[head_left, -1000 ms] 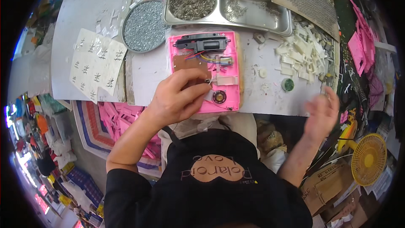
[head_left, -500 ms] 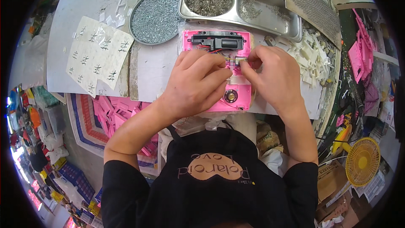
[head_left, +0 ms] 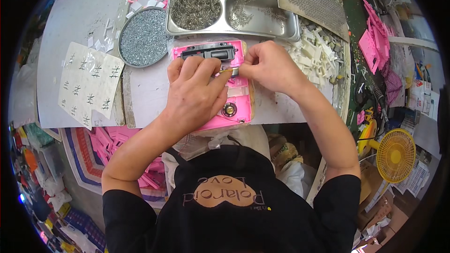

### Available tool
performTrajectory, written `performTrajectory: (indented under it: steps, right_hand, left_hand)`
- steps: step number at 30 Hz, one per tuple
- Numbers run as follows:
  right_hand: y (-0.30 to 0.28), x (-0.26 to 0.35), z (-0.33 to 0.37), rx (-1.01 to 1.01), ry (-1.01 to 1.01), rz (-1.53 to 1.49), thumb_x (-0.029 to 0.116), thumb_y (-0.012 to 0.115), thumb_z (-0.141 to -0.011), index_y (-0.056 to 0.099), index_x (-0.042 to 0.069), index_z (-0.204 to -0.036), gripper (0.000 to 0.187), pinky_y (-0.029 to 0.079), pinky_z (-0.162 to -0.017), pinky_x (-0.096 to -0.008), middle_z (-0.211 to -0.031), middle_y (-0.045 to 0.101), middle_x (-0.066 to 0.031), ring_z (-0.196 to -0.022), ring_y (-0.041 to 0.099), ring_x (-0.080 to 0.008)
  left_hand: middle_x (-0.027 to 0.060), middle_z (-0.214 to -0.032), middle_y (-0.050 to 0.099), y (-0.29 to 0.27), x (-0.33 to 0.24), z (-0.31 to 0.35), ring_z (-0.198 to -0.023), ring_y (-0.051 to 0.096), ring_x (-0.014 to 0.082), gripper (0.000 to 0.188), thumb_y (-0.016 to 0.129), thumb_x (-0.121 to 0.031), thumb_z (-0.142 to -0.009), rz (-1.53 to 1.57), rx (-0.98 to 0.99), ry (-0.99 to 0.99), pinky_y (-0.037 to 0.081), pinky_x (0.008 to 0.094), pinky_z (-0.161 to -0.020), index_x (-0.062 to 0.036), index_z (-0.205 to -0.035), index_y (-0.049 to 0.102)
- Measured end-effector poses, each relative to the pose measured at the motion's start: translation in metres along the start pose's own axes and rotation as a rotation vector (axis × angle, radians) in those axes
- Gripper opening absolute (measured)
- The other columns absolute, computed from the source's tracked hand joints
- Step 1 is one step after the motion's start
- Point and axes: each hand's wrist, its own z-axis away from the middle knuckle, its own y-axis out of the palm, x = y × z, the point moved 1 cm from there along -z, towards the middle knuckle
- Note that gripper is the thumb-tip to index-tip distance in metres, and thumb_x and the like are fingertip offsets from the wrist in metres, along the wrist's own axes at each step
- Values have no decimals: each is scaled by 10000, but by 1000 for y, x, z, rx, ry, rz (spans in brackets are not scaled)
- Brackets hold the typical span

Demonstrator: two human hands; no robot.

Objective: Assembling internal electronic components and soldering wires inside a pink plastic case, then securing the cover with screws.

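Note:
A pink plastic housing [head_left: 215, 121] lies on the table in front of me. It holds a black plastic module [head_left: 220, 54] at its far end and a round part with a brass-coloured centre [head_left: 229, 109] at its near end. My left hand [head_left: 194, 89] rests over its left side, fingers bent and tips pinched at a thin yellow wire [head_left: 226, 70]. That wire runs to a small silvery part [head_left: 235, 71] at the housing's right edge. My right hand [head_left: 272, 68] pinches there with thumb and fingertips, partly covering the silvery part. Left fingers hide the housing's middle left.
A round tray of small metal screws [head_left: 145, 37] and a steel compartment tray [head_left: 229, 30] of springs stand beyond. White plastic pieces [head_left: 314, 51] are piled right; a marked paper sheet [head_left: 89, 82] lies left. Pink parts [head_left: 105, 143] fill a crate below the table edge. A yellow fan [head_left: 396, 155] stands right.
The whole scene has shifted left in the picture as the view turned. My right thumb has moved from atop the silvery part into a pinch at its side; the left hand stays over the housing.

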Motion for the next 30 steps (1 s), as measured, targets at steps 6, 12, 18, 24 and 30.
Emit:
performTrajectory:
  steps: [6,12,18,24,30]
  right_hand:
    - [-10,-6,0,150,114,-297,245,742,-853,739,-19,-800,269,549,-597,-341,-685,698,-106,-597,657,-176]
    - [-4,-25,7,243,241,-666,242,737,-941,734,-5,-904,249,506,-557,-231,-788,714,-36,-620,612,-75]
    - [-6,-21,3,251,243,-628,237,754,-925,718,-6,-877,250,504,-559,-240,-793,720,-44,-621,613,-78]
    - [4,-10,16,-6,-64,-269,157,786,-824,699,2,-887,188,511,-595,-307,-782,721,-64,-637,649,-161]
    - [7,-3,20,-164,-370,132,95,762,-756,649,48,-850,155,521,-653,-396,-740,663,-89,-722,654,-289]
  left_hand:
    - [29,-1047,597,2,3,5,-1000,560,236,332,751,-177,-770,17,-19,9,348,442,-941,-128,-1099,753]
    - [24,-1036,591,5,6,4,-992,549,232,348,749,-183,-771,47,-24,19,347,435,-929,-120,-1113,745]
    - [26,-1040,589,7,7,6,-990,547,232,343,741,-185,-779,56,-23,7,350,436,-916,-123,-1117,747]
    - [25,-1051,589,7,7,6,-987,544,229,343,734,-190,-789,63,-26,3,351,434,-912,-132,-1126,747]
    - [14,-1045,590,9,7,8,-977,544,219,343,736,-184,-787,53,-28,-3,347,427,-916,-137,-1127,745]
